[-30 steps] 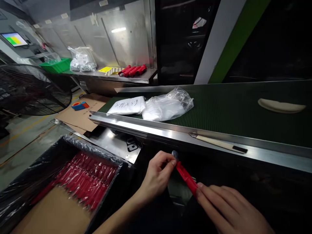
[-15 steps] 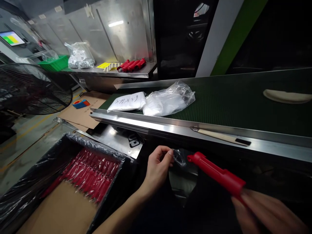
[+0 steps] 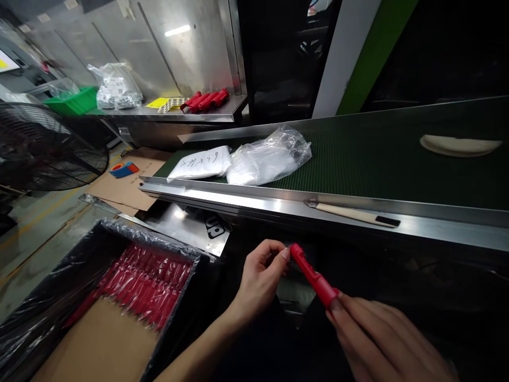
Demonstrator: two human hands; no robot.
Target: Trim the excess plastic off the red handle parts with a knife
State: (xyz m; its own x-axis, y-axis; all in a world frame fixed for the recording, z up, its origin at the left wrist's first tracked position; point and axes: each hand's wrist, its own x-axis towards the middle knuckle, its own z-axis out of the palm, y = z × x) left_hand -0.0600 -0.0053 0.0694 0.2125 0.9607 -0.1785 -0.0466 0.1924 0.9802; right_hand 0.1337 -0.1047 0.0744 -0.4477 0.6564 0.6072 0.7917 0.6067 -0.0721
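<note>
My right hand (image 3: pixel 382 345) grips the near end of a red plastic handle (image 3: pixel 314 277), which points up and to the left. My left hand (image 3: pixel 260 278) pinches a small clear plastic bag at the handle's far tip (image 3: pixel 295 250); the bag is barely visible. Both hands are low in front of the steel edge of the green conveyor belt (image 3: pixel 358 170). To the lower left stands a cardboard box (image 3: pixel 99 345) lined with black plastic, holding several bagged red handles (image 3: pixel 147 284).
On the belt lie a white written-on bag (image 3: pixel 201 163), a clear bag stack (image 3: pixel 268 159) and a cream flat piece (image 3: pixel 459 145). A knife-like tool (image 3: pixel 353 214) rests on the steel rail. A fan (image 3: pixel 43 148) stands left; more red handles (image 3: pixel 204 101) sit on the back shelf.
My right hand brought the red handle back left and down, so its tip now meets my left hand's fingers and the small clear bag. The view shifted slightly.
</note>
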